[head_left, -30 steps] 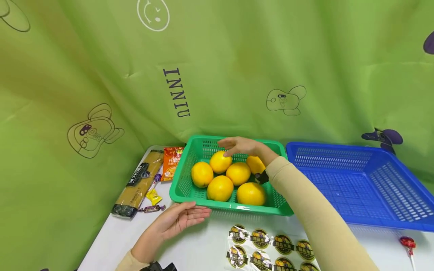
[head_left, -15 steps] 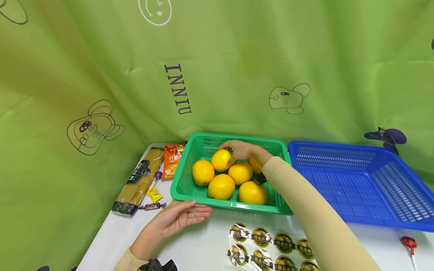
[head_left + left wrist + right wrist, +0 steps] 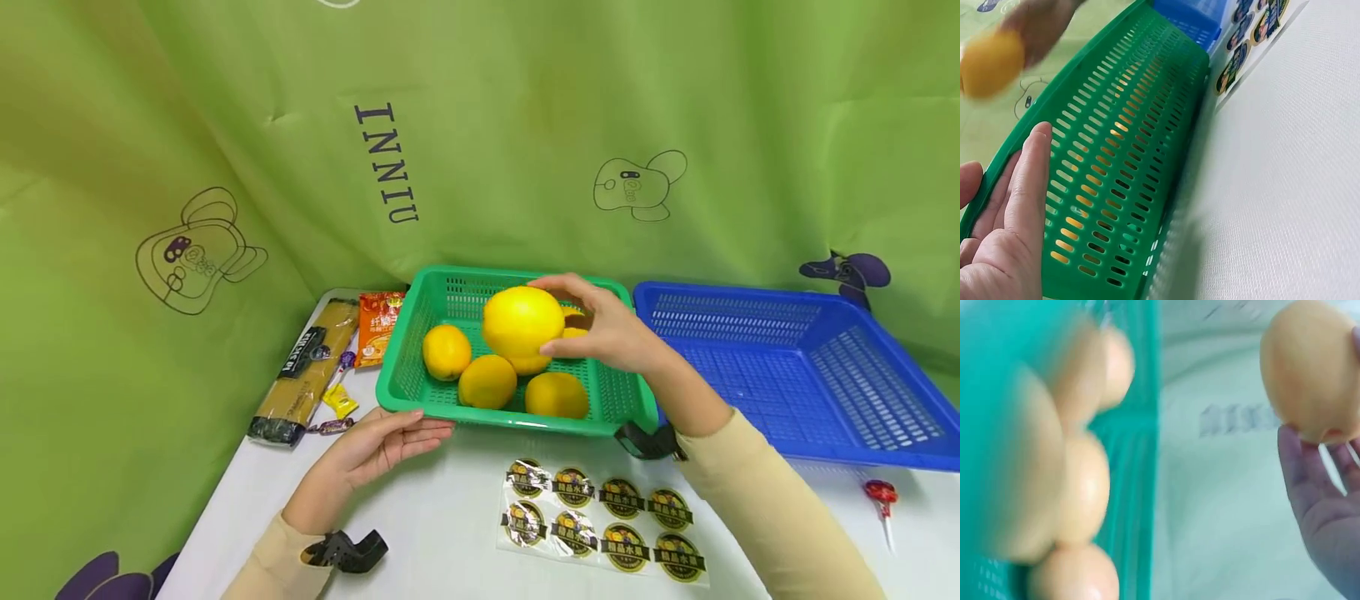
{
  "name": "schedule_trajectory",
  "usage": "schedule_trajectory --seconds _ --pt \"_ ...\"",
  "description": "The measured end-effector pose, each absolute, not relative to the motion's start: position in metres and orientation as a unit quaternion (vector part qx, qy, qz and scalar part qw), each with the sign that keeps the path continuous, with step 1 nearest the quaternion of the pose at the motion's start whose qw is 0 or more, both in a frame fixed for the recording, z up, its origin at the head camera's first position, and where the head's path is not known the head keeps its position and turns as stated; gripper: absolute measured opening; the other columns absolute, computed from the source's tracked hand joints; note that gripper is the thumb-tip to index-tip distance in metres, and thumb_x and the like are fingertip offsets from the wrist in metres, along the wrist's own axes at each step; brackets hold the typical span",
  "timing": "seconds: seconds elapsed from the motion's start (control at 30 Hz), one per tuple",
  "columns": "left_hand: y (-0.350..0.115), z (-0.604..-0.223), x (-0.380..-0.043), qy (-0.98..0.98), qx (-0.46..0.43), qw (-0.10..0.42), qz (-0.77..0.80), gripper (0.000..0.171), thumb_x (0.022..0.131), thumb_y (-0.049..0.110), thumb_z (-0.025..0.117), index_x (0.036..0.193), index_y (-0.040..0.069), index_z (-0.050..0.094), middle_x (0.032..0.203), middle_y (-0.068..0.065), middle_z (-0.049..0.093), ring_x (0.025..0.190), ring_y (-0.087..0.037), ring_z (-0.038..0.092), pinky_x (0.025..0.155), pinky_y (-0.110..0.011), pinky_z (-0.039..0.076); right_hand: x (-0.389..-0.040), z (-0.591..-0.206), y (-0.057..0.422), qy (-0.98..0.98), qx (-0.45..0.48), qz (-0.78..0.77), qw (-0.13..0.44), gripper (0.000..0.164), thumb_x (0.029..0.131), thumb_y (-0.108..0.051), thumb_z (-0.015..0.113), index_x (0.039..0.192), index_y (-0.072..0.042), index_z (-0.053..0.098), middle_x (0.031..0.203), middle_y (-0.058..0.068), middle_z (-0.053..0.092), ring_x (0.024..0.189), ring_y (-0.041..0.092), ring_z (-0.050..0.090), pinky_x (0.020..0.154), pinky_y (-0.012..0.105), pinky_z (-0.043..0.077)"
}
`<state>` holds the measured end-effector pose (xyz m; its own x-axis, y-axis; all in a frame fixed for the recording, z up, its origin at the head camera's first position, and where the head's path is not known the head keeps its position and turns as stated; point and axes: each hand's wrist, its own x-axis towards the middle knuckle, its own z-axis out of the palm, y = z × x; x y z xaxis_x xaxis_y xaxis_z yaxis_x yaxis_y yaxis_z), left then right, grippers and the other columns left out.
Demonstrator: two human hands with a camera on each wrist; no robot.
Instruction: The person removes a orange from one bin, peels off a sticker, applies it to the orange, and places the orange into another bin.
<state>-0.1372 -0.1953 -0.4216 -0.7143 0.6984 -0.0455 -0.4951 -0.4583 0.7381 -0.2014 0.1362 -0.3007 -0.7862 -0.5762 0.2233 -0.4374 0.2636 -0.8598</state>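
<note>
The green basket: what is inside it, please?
Five yellow fruits show inside the green basket; the right hand and the held fruit partly cover two. What lies under the fruits is hidden.

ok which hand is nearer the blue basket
The right hand is nearer, left of the blue basket; the left hand is farther left, at the green basket's front rim.

L slv (image 3: 273, 557) and R slv (image 3: 776, 496) are both showing plain beige; blk L wrist unit (image 3: 348, 552) and R wrist unit (image 3: 645, 442) are protruding.
</note>
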Motion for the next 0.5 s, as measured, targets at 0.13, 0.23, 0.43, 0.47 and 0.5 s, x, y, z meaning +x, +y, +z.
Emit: schedule_trajectory --seconds 0.13,0.23,0.43,0.47,0.5 --pt "-0.196 -0.418 -0.14 0.39 0.126 0.351 0.842 0.025 0.101 0.004 0.041 0.119 -0.003 0.056 0.115 -0.021 0.065 0.112 -0.029 0.062 0.099 -0.036 0.047 -0.134 -0.315 0.142 0.769 -0.329 -0.548 0.029 0.071 0.07 0.0 0.08 0.134 -0.009 0.049 0.134 0.009 0.049 0.116 0.017 0.052 0.092 0.032 0.053" --pt "-0.196 -0.416 -0.141 0.393 0.118 0.349 0.843 0.025 0.1 0.004 0.042 0.12 -0.005 0.054 0.114 -0.021 0.066 0.111 -0.029 0.063 0.099 -0.037 0.047 -0.095 -0.34 0.135 0.775 -0.322 -0.544 0.027 0.072 0.069 -0.006 0.083 0.133 -0.011 0.051 0.134 0.006 0.051 0.119 0.013 0.05 0.091 0.032 0.053" --pt "-0.196 -0.419 -0.14 0.4 0.118 0.35 0.839 0.024 0.101 0.005 0.041 0.121 -0.002 0.053 0.115 -0.019 0.066 0.112 -0.028 0.062 0.1 -0.037 0.045 -0.073 -0.401 0.098 0.781 -0.217 -0.577 0.106 0.07 0.071 -0.024 0.084 0.133 -0.015 0.052 0.134 0.004 0.052 0.119 0.026 0.052 0.093 0.031 0.053" --pt "-0.196 -0.419 -0.139 0.399 0.118 0.351 0.839 0.024 0.101 0.005 0.04 0.12 -0.002 0.054 0.115 -0.019 0.066 0.112 -0.028 0.062 0.1 -0.037 0.045 -0.074 -0.409 0.093 0.78 -0.193 -0.585 0.115 0.07 0.071 -0.023 0.084 0.133 -0.015 0.052 0.133 0.006 0.052 0.118 0.029 0.054 0.092 0.03 0.053" --pt "-0.195 -0.42 -0.138 0.398 0.115 0.35 0.84 0.024 0.101 0.005 0.041 0.12 -0.002 0.054 0.115 -0.019 0.066 0.112 -0.028 0.062 0.1 -0.036 0.045 -0.076 -0.416 0.087 0.783 -0.168 -0.587 0.119 0.07 0.07 -0.022 0.085 0.133 -0.016 0.052 0.133 0.007 0.052 0.116 0.03 0.055 0.091 0.029 0.054"
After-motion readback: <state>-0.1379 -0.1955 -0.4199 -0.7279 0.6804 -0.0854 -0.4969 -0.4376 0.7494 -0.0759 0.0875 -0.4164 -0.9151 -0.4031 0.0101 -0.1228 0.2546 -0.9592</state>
